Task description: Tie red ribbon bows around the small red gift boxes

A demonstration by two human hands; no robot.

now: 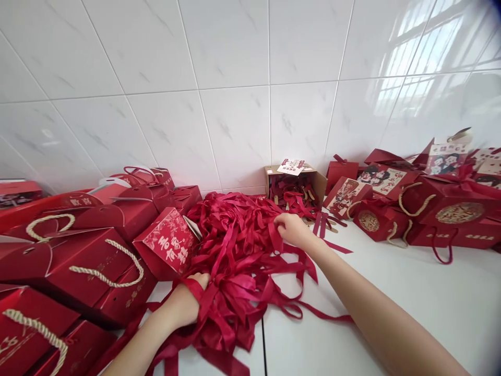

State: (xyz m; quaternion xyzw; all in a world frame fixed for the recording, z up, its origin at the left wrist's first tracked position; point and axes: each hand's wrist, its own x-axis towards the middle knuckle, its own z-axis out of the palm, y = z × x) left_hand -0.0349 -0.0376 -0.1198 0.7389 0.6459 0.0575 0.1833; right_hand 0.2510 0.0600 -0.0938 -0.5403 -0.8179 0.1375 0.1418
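A large tangled heap of shiny red ribbons [242,224] lies on the white table, against the tiled wall. My left hand [191,300] is sunk into the near left part of the heap, closed on a bunch of ribbons [230,292], with one strip lying across the back of the hand. Its fingertips are hidden among the folds. At the right edge of the heap, my right hand [290,228] is closed with its fingers pinched on a ribbon. Loose ends trail over the table below it.
Red gift boxes [74,261] with rope handles are stacked at left. One printed red box [168,243] leans near the heap. Against the wall stands an open cardboard box [319,183] of dark red strips. More red boxes [442,203] crowd the right side of the white table [391,282].
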